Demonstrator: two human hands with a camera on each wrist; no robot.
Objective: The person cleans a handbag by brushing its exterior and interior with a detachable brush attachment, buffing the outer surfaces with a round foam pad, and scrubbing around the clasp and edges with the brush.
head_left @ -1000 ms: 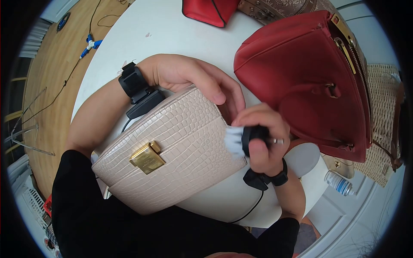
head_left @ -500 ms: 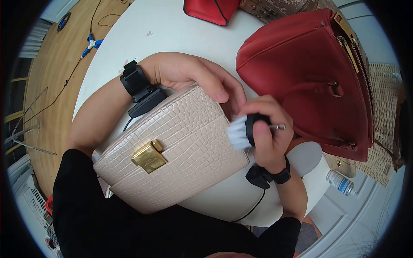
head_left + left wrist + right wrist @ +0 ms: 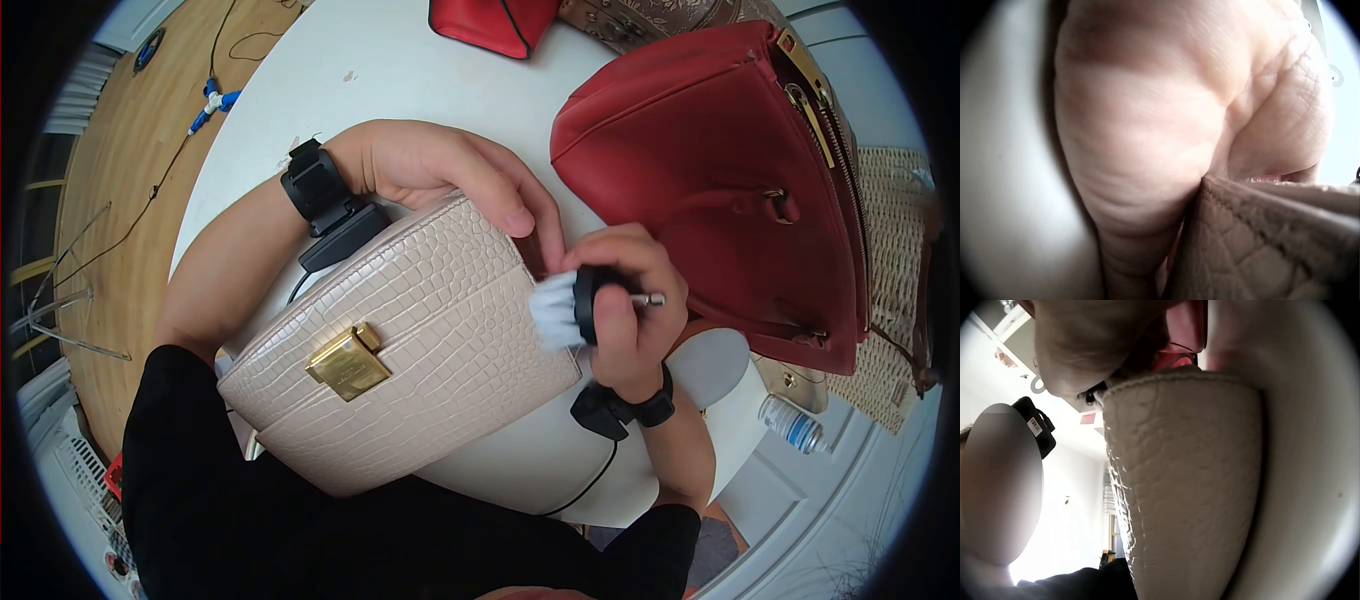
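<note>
A pale beige, crocodile-textured handbag (image 3: 450, 350) with a gold clasp (image 3: 347, 365) leans tilted toward the person's body. My left hand (image 3: 450, 180) grips its far upper corner, thumb on the front and fingers behind. In the left wrist view, the bag's stitched edge (image 3: 1272, 212) sits against the palm. My right hand (image 3: 640, 325) holds a round brush (image 3: 556, 308) with white bristles, a black base and a metal shank. Its bristles are at the bag's right side edge. From the right wrist, the bag's side panel (image 3: 1185, 475) shows; the brush is hidden there.
A large red handbag (image 3: 690, 180) lies right of the hands on the white table (image 3: 290, 100). Behind are a smaller red bag (image 3: 495, 25) and a brown patterned bag (image 3: 650, 22). A grey disc (image 3: 712, 368), a spray can (image 3: 792, 425) and a woven bag (image 3: 890, 290) are at right.
Over the last second my right hand has shifted slightly right with the brush, most of it in the first half. The left hand and the beige handbag have hardly moved.
</note>
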